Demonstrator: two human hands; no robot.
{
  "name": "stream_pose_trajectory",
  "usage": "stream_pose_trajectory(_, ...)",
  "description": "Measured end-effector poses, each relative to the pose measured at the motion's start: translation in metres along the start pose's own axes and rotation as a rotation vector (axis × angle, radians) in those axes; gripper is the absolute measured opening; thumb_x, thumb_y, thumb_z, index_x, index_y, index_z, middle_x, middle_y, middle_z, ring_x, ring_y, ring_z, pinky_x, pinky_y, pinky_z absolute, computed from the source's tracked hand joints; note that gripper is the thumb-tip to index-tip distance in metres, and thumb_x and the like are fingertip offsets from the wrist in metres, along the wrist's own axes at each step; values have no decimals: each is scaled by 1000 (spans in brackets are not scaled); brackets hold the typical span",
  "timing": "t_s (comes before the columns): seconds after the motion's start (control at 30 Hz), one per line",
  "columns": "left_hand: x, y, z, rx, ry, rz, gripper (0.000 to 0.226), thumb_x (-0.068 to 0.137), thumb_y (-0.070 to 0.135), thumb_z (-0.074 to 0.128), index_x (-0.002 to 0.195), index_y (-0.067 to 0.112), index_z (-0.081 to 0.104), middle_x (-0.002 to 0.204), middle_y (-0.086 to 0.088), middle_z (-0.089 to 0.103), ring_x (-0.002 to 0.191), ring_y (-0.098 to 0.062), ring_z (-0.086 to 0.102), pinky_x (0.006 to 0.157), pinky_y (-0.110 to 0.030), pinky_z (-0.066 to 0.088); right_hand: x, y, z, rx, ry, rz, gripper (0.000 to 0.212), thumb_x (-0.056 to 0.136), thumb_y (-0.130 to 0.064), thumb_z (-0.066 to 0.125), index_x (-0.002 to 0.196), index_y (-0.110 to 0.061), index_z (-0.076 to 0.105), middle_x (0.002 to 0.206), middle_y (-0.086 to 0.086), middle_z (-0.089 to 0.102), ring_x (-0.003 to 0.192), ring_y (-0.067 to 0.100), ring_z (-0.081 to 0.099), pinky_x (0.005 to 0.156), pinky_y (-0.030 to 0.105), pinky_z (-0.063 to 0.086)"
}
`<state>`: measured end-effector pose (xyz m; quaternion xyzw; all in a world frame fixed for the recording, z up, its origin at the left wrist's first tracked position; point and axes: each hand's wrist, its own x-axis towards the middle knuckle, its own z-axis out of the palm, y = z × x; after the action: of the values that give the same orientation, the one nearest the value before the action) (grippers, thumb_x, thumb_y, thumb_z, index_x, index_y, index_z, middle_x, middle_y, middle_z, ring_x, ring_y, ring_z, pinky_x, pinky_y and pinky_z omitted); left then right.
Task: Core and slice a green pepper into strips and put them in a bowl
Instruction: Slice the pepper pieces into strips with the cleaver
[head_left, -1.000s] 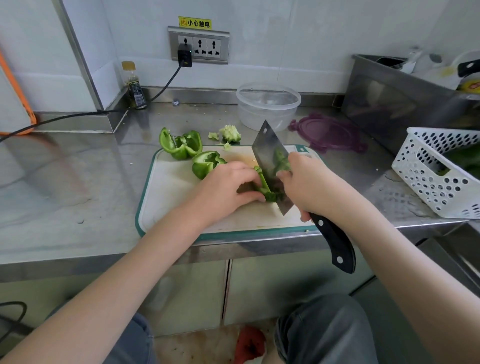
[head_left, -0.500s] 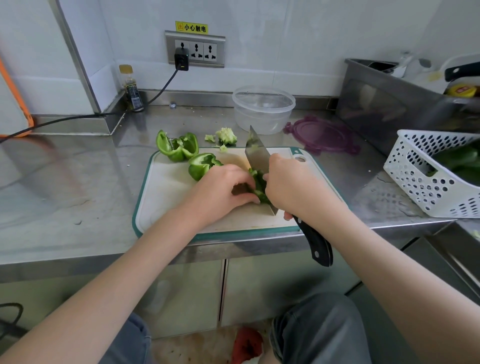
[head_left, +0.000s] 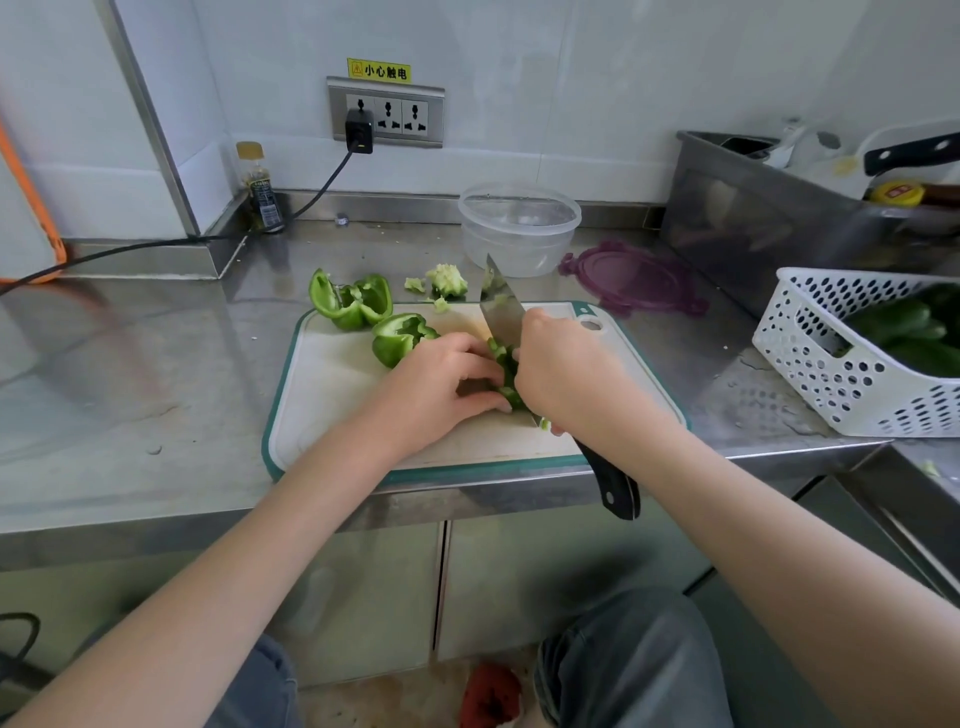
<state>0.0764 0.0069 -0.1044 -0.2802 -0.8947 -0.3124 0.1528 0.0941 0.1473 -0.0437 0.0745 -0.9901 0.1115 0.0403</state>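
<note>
On the white cutting board (head_left: 337, 405) my left hand (head_left: 441, 384) curls over a green pepper piece (head_left: 506, 371) and holds it down. My right hand (head_left: 571, 374) grips the black-handled cleaver (head_left: 501, 317), whose blade stands edge-down in that piece. A second pepper piece (head_left: 397, 338) lies just left of my left hand. A larger one (head_left: 350, 304) sits at the board's far left corner. The pale core (head_left: 447, 280) lies on the counter behind the board. The clear plastic bowl (head_left: 519, 228) stands empty beyond it.
A purple lid (head_left: 634, 283) lies right of the bowl. A white perforated basket (head_left: 852, 364) with green vegetables stands at the right. A steel bin (head_left: 769, 223) is behind it. A small bottle (head_left: 260, 189) and a plugged-in black cable (head_left: 156, 244) are at the back left.
The cleaver has come down from a raised, tilted pose to upright in the pepper piece. My left hand stays on the piece.
</note>
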Motion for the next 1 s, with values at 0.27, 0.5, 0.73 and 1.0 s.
stream_pose_trajectory(0.27, -1, 4, -2, -38, 26, -21, 23, 76, 26, 76, 94, 13, 76, 104, -2, 63, 96, -15, 58, 89, -30, 46, 13, 0, -9, 17, -97, 89, 2, 95, -9, 42, 96, -8, 41, 77, 6, 47, 67, 30, 63, 42, 30, 38)
stream_pose_trajectory(0.5, -5, 0, -8, -85, 57, -57, 20, 74, 24, 77, 89, 12, 77, 102, 0, 63, 94, -14, 59, 90, -33, 47, 19, 30, -28, 53, -62, 166, 8, 97, -17, 39, 98, -9, 41, 74, 6, 49, 36, 18, 58, 33, 26, 41)
stream_pose_trajectory(0.73, -5, 1, -9, 24, 93, -61, 22, 74, 29, 78, 90, 14, 76, 102, 2, 62, 95, -12, 59, 92, -28, 45, 16, 32, -42, 144, -79, 106, 30, 98, -24, 44, 118, -3, 50, 59, 6, 48, 39, 14, 48, 32, 18, 35)
stream_pose_trajectory(1.0, -8, -2, -11, -82, 76, -76, 16, 72, 31, 73, 76, 16, 69, 96, 11, 57, 84, -9, 61, 79, -30, 56, 19, 35, -16, 154, -211, 218, 37, 93, -7, 53, 127, 2, 40, 53, 7, 51, 42, 19, 48, 45, 26, 45)
